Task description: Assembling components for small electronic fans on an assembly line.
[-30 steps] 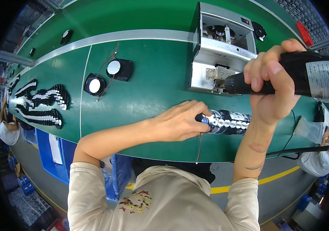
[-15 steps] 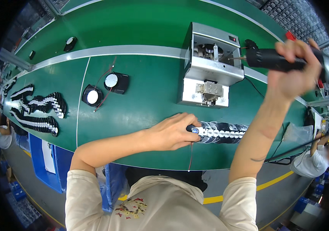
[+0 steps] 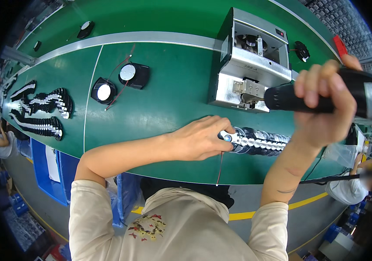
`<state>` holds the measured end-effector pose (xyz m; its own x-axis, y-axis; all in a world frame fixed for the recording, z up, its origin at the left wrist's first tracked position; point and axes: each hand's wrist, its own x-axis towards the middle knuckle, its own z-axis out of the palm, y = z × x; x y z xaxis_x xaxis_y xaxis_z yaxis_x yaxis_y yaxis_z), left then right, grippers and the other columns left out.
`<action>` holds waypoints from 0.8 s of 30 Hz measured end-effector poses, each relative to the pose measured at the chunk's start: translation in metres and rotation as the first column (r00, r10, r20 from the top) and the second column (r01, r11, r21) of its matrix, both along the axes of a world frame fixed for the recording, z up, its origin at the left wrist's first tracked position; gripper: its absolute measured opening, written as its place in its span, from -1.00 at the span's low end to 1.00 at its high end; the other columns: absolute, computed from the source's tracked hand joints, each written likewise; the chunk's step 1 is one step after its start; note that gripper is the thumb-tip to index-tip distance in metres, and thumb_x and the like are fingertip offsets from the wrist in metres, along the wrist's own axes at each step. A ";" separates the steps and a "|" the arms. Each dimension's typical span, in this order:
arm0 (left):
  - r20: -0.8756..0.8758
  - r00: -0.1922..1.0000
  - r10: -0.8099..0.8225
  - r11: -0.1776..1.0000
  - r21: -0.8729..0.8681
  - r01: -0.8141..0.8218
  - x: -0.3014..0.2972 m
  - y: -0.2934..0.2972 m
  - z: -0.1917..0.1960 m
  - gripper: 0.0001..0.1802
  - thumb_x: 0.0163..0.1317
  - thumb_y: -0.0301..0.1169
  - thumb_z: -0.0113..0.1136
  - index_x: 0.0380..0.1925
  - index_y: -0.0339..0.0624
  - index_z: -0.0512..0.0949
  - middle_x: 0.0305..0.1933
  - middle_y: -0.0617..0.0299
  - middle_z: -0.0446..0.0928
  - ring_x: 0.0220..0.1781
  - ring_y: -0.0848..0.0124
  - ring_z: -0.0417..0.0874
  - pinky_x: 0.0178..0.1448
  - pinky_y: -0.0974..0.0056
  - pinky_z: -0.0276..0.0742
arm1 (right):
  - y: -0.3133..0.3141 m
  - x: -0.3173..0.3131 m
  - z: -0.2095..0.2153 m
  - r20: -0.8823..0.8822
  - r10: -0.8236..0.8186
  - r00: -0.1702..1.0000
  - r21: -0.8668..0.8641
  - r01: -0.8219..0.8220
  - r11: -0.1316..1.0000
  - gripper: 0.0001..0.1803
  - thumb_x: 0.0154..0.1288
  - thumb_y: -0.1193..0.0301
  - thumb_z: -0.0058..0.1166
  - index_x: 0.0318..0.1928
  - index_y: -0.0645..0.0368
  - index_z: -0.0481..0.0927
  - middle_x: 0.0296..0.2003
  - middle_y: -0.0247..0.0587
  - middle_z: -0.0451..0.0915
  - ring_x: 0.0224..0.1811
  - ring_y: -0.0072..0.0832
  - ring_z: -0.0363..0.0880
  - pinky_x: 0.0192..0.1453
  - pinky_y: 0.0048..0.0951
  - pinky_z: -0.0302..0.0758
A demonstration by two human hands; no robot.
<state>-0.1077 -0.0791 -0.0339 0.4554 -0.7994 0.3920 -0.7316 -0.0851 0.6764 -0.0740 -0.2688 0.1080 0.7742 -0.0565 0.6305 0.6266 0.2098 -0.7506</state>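
Note:
My right hand (image 3: 325, 102) is wrapped around a black electric screwdriver (image 3: 280, 97), held sideways. The screwdriver's front end is at the outlet of a metal screw feeder (image 3: 260, 64); its bit is mostly hidden there. On the green bench, my left hand (image 3: 196, 138) grips the left end of a row of stacked small fans (image 3: 262, 141), black with white round centres. Thumb and fingers close around the end fan, beside a shiny round spot on it. A thin red wire (image 3: 220, 168) hangs from that end toward the bench's front edge.
Two loose fans (image 3: 104, 92) with wires lie left of the feeder. More stacked fan rows (image 3: 42, 126) sit at the far left. A blue bin (image 3: 49, 174) stands below the bench edge. Behind the feeder runs a metal rail (image 3: 160, 38). Another person (image 3: 346, 189) is at the right.
My right hand has brought the screwdriver left and down from beside the feeder's upper part to its front outlet. My left hand stays on the fan row's end. The view has shifted slightly.

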 end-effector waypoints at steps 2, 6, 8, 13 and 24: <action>-0.004 1.000 0.000 1.000 0.002 0.000 -0.001 0.000 0.001 -0.73 -0.03 -0.44 0.36 -0.25 -0.04 0.63 -0.06 0.05 0.43 0.09 0.04 0.49 0.09 0.06 0.50 | 0.007 0.000 -0.005 -0.119 -0.049 0.992 -0.015 0.048 0.999 -0.60 0.14 0.47 -0.04 0.04 0.24 0.39 -0.55 -0.33 0.28 -0.64 -0.59 0.23 -0.47 -0.45 0.29; 0.005 1.000 -0.008 1.000 -0.012 0.008 -0.002 -0.003 0.001 -0.75 -0.03 -0.45 0.35 -0.27 -0.05 0.63 -0.07 0.04 0.43 0.08 0.03 0.50 0.08 0.05 0.51 | 0.011 0.003 -0.008 -0.174 -0.092 0.981 -0.022 0.089 0.996 -0.65 0.11 0.52 -0.07 -0.03 0.25 0.39 -0.58 -0.31 0.28 -0.66 -0.58 0.24 -0.47 -0.45 0.32; 0.014 1.000 0.004 1.000 -0.029 -0.003 -0.003 -0.004 0.001 -0.77 -0.04 -0.46 0.34 -0.31 -0.05 0.61 -0.06 0.09 0.41 0.00 0.09 0.49 0.06 0.08 0.49 | 0.013 0.007 -0.008 -0.192 -0.058 0.980 -0.037 0.052 0.998 -0.67 0.11 0.52 -0.07 -0.05 0.25 0.38 -0.58 -0.31 0.29 -0.67 -0.58 0.24 -0.47 -0.45 0.32; 0.010 0.999 0.042 0.998 -0.051 -0.042 -0.005 -0.002 -0.005 -0.83 -0.04 -0.47 0.31 -0.38 -0.07 0.60 -0.06 0.13 0.39 -0.08 0.16 0.48 0.05 0.11 0.47 | 0.023 0.002 -0.011 -0.211 -0.123 0.970 -0.136 0.096 0.986 -0.69 0.11 0.52 -0.09 -0.09 0.25 0.37 -0.58 -0.30 0.29 -0.67 -0.57 0.25 -0.46 -0.43 0.32; 0.047 0.998 0.038 0.998 -0.050 -0.036 -0.003 0.000 -0.003 -0.83 -0.02 -0.44 0.30 -0.36 -0.08 0.63 -0.05 0.05 0.43 0.02 0.08 0.50 0.05 0.09 0.50 | 0.009 -0.055 -0.035 -0.115 0.051 0.992 -0.038 -0.056 0.998 -0.62 0.09 0.56 -0.02 -0.05 0.31 0.25 -0.66 -0.24 0.32 -0.78 -0.51 0.29 -0.65 -0.43 0.35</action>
